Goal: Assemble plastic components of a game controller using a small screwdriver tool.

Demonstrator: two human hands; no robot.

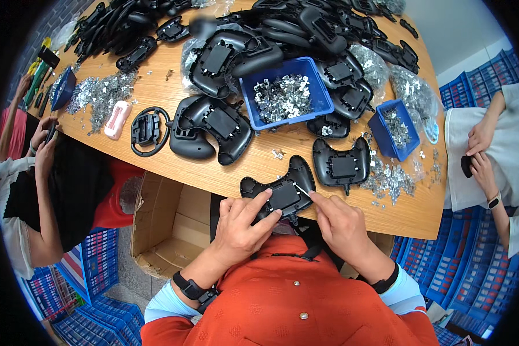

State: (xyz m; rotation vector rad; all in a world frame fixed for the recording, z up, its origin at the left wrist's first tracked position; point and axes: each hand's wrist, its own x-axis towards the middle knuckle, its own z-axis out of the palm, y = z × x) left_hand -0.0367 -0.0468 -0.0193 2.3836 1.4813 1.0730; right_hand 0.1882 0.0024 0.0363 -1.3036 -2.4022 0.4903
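A black game controller shell (286, 195) lies inner side up at the table's near edge, with a rectangular box in its middle. My left hand (243, 226) grips its left side, index finger and thumb resting on the shell by the box. In my right hand (339, 222) is a thin pale stick-like tool (301, 190), pinched by the fingers; its tip touches the shell right of the box. Whether it is tweezers or a single rod, I cannot tell. Another controller shell (343, 165) sits just to the right.
A blue bin (327, 105) of small metal parts stands ahead; a smaller blue bin (412, 151) is at right, beside loose metal pieces (393, 183). Black shells (213, 130) pile up behind. Co-workers' hands are at left and right. A cardboard box (155, 230) is below the table edge.
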